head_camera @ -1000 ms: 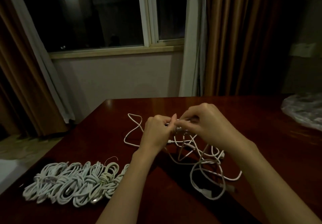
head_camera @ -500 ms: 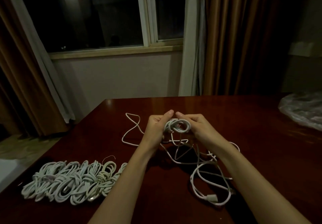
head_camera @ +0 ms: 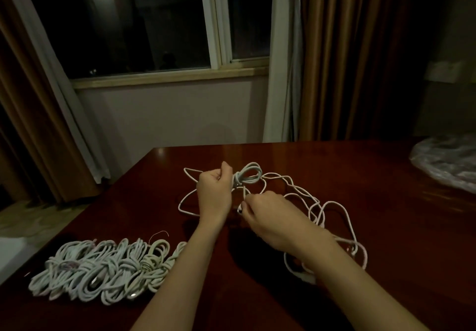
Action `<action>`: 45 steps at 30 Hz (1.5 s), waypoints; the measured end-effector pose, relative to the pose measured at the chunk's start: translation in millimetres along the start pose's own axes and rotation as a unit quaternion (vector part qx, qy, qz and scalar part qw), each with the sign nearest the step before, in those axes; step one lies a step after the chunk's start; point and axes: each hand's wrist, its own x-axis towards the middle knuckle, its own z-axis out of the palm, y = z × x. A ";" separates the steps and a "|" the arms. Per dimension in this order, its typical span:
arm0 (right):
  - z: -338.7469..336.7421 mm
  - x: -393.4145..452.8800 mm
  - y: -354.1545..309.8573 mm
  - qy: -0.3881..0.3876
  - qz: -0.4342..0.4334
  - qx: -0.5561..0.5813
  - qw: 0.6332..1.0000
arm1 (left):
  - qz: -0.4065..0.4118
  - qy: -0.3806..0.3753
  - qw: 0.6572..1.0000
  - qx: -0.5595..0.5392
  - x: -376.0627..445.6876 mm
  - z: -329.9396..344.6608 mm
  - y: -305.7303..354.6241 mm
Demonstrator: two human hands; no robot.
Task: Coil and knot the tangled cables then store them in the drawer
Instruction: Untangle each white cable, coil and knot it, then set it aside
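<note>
Left hand (head_camera: pixel 215 191) grips small coil (head_camera: pixel 247 177), right hand (head_camera: pixel 268 214) pinches loose cable (head_camera: pixel 332 203); cable looks light, limp, springy, so best held at the coil's crossing.

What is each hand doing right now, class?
Left hand: grips the small coil of white cable.
Right hand: pinches a loose strand of the same cable.
</note>
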 end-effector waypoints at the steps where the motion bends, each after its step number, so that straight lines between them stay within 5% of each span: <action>1: -1.6 -2.4 -4.9 0.000 -0.017 -0.037 0.999 | 0.036 0.000 0.999 0.040 -0.1 -1.3 -2.0; 6: -21.1 -1.9 -4.5 0.085 -0.082 -0.045 0.992 | 0.119 -0.051 0.982 0.138 2.2 -5.2 -13.1; 12: -33.3 3.2 32.1 0.180 -0.039 0.243 0.952 | 0.122 -0.200 0.970 0.061 -0.1 -2.8 -6.8; 18: -25.3 6.2 43.2 0.147 0.009 0.412 0.899 | 0.026 -0.260 0.962 -0.083 -7.3 0.7 8.1; 22: -23.0 7.2 40.0 0.053 0.036 0.542 0.838 | -0.031 -0.259 0.955 -0.140 -8.3 2.9 9.1; 29: -23.9 6.0 43.1 -0.020 0.055 0.609 0.791 | -0.045 -0.253 0.951 -0.172 -7.5 5.4 8.7; 33: -20.1 7.5 44.6 0.008 0.040 0.586 0.809 | -0.052 -0.217 0.955 -0.194 -4.6 2.5 14.9; 38: 2.0 13.3 25.2 0.109 0.035 0.368 0.923 | -0.026 -0.153 0.977 -0.144 -10.8 6.3 20.7; 45: 2.8 9.2 14.6 0.014 0.039 0.223 0.974 | 0.085 -0.017 0.995 0.039 -7.8 0.2 9.3</action>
